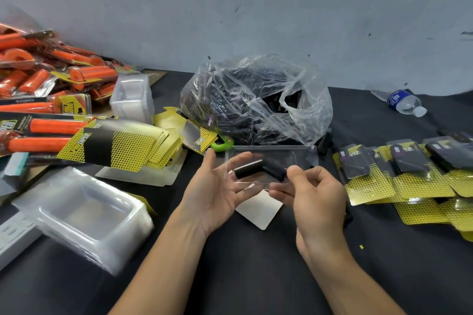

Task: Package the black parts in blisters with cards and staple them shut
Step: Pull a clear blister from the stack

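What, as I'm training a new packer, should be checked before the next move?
1. Black part in clear blister: ok.
2. Blister held: ok; left hand under it, right hand pinches its edge.
3. Card in blister: not ok; a white-backed card lies on the table below.
4. Blister stapled: not ok; it is open.
5. Stapler to hand: cannot tell; a green tool shows partly behind the yellow cards.

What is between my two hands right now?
In the head view, a clear blister with a black part inside spans from the left hand to the right hand.
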### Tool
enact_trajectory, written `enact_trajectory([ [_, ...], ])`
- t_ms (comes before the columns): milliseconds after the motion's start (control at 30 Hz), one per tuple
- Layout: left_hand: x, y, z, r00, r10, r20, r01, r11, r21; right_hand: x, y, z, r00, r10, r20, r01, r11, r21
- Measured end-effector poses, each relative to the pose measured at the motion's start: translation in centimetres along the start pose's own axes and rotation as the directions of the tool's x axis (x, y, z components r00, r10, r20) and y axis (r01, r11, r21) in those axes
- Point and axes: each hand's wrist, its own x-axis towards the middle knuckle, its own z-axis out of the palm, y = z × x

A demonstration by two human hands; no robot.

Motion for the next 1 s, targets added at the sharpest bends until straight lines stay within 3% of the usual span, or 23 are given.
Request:
enact_trajectory([
  [100, -0.2, -0.1, 0.0, 0.998, 0.052, 0.021, -0.052, 0.999, -0.016, 0.0, -0.3, 0.2, 0.982, 0.184, 0.034, -0.187, 0.962, 0.197],
  [233, -0.5, 0.2, 0.3, 0.977, 0.145, 0.157, -0.148, 0.989, 0.003, -0.4, -0.2, 0.5, 0.94, 0.331, 0.082, -0.339, 0.879, 0.334],
  [333, -0.3, -0.5, 0.7, 0.969, 0.173, 0.176, -0.193, 0.976, 0.103, -0.9, 0.0, 0.7, 0.909, 0.396, 0.128, -0.416, 0.847, 0.331],
  [433, -0.2, -0.6, 0.9, 0.964, 0.213, 0.161, -0.234, 0.965, 0.121, -1.4, 0.2, 0.7, 0.886, 0.4, 0.235, -0.44, 0.885, 0.152],
  [567, -0.4, 0.0, 0.6, 0.965, 0.166, 0.204, -0.174, 0.984, 0.024, -1.7, -0.5, 1.0, 0.883, 0.283, 0.374, -0.286, 0.957, -0.047],
  [667, -0.4, 0.3, 0.5, 0.963, 0.183, 0.196, -0.17, 0.982, -0.082, -1.6, -0.6, 0.4, 0.91, 0.093, 0.405, 0.028, 0.959, -0.283],
  [733, -0.5, 0.6, 0.2, 0.966, 0.193, 0.169, -0.156, 0.965, -0.21, -1.1, -0.1, -0.5, 0.937, -0.12, 0.328, 0.285, 0.806, -0.519],
  [800, -0.6, 0.9, 0.1, 0.964, 0.204, 0.172, -0.141, 0.937, -0.319, -0.4, 0.4, -1.1, 0.933, -0.259, 0.251, 0.361, 0.658, -0.661],
  [867, -0.7, 1.1, 0.1, 0.964, 0.201, 0.176, -0.129, 0.927, -0.353, 0.2, 0.9, -1.1, 0.923, -0.209, 0.324, 0.384, 0.56, -0.734],
  [900, -0.8, 1.1, 0.2, 0.967, 0.193, 0.166, -0.124, 0.927, -0.355, 0.2, 1.0, -0.9, 0.906, -0.112, 0.408, 0.407, 0.493, -0.769],
  [1000, -0.6, 1.2, 0.0, 0.97, 0.184, 0.16, -0.112, 0.919, -0.379, -0.6, 1.3, -0.4, 0.765, 0.096, 0.637, 0.602, 0.246, -0.76],
])
